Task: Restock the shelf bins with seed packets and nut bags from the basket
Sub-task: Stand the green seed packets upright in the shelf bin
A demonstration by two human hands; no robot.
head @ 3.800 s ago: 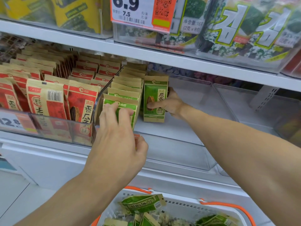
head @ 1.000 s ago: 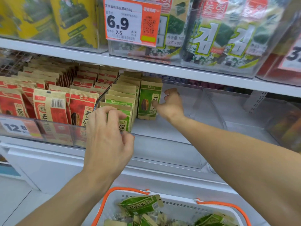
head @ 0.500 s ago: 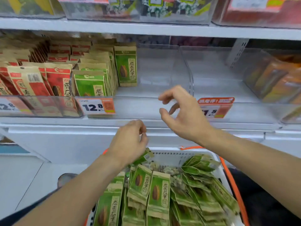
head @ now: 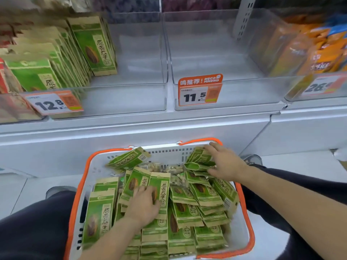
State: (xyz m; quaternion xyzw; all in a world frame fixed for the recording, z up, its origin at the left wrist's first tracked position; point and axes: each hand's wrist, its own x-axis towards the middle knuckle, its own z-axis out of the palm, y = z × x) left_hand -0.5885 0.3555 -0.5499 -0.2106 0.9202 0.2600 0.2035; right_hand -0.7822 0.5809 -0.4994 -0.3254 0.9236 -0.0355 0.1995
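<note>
A white basket with an orange rim (head: 81, 184) sits low in front of me, piled with green seed packets (head: 199, 192). Clear nut bags (head: 167, 168) show under them near the far wall. My left hand (head: 144, 204) lies palm down on packets in the basket's middle, fingers bent over their tops, lifting nothing. My right hand (head: 224, 162) rests with spread fingers on packets at the far right corner. On the shelf above, the left clear bin (head: 124, 99) holds rows of green packets (head: 94, 45) in its left part. Beside it is the clear bin tagged 11.5 (head: 247, 91), with nothing in it.
Orange price tags read 12.8 (head: 54, 103) and 11.5 (head: 200, 91). A bin of orange bags (head: 319, 53) stands at the right, red packets (head: 3, 79) at the far left. The white shelf ledge (head: 131, 132) juts out above the basket. My dark-trousered legs flank the basket.
My view has tipped down to the basket. Both hands have dropped from in front of the shelf into the basket and now rest on the green packets.
</note>
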